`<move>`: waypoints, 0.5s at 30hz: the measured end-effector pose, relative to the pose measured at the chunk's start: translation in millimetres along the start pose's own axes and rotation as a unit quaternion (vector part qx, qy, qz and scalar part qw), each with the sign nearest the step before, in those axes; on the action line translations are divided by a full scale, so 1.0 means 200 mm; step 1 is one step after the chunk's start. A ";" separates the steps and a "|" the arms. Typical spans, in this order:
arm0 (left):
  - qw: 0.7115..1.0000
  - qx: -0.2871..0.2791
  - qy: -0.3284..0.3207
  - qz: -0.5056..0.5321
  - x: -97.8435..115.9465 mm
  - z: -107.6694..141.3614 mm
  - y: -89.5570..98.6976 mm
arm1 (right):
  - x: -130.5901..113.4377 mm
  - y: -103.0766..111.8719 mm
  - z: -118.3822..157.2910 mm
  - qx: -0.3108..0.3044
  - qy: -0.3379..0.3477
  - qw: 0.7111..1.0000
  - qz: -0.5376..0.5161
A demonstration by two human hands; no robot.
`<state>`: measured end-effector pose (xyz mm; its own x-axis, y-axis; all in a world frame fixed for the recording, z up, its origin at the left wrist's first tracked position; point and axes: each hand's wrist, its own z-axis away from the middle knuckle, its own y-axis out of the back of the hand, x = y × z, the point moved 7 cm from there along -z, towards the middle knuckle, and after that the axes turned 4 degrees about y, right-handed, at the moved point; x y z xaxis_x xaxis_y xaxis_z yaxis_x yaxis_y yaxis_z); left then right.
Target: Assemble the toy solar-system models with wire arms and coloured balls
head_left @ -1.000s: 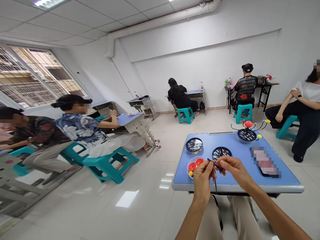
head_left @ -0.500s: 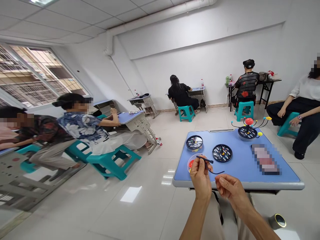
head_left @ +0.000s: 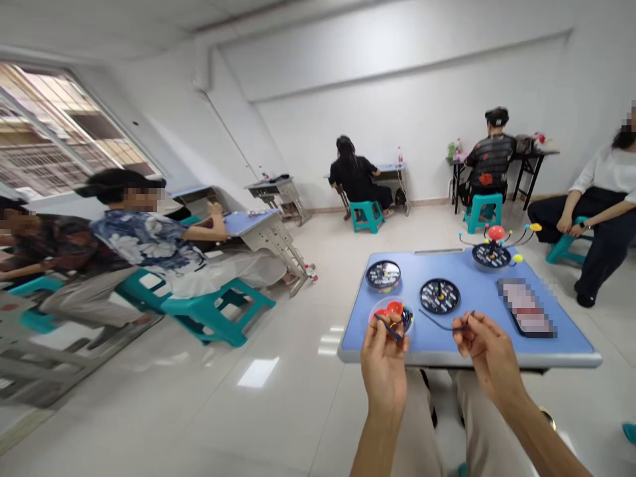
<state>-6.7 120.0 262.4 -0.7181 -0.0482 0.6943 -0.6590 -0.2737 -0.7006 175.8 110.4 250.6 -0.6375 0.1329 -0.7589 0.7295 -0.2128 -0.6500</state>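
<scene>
Daylight pours through the window (head_left: 59, 126) at upper left, glare shines on the tile floor (head_left: 258, 372), and the frame's edges bend and blur.

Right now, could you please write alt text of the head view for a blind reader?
A person's left hand holds a short dark rod over a clear dish of red parts; the right hand holds a curved rod over a blue table.

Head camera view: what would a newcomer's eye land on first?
The blue desk ahead stands out, with a red-ball model on wire arms at its far edge. Nearer, the left hand holds a small dark rod over a clear dish of red pieces, while the right hand holds a thin curved dark wire.
</scene>
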 end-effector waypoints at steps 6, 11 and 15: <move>0.994 -0.031 0.080 -0.066 -0.04 0.11 -0.04 | -0.12 0.00 0.02 -0.025 0.013 0.999 0.025; 0.991 -0.062 0.100 -0.065 -0.10 0.14 -0.11 | -0.13 -0.02 0.04 -0.053 0.030 0.997 0.039; 0.987 -0.088 0.097 -0.089 -0.12 0.15 -0.14 | -0.12 -0.02 0.04 -0.058 0.029 0.996 0.056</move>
<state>35.7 99.9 270.6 -0.6063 0.1756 0.7756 -0.7944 -0.0903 -0.6006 187.0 99.2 271.9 -0.5376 0.1715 -0.8255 0.8210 -0.1165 -0.5589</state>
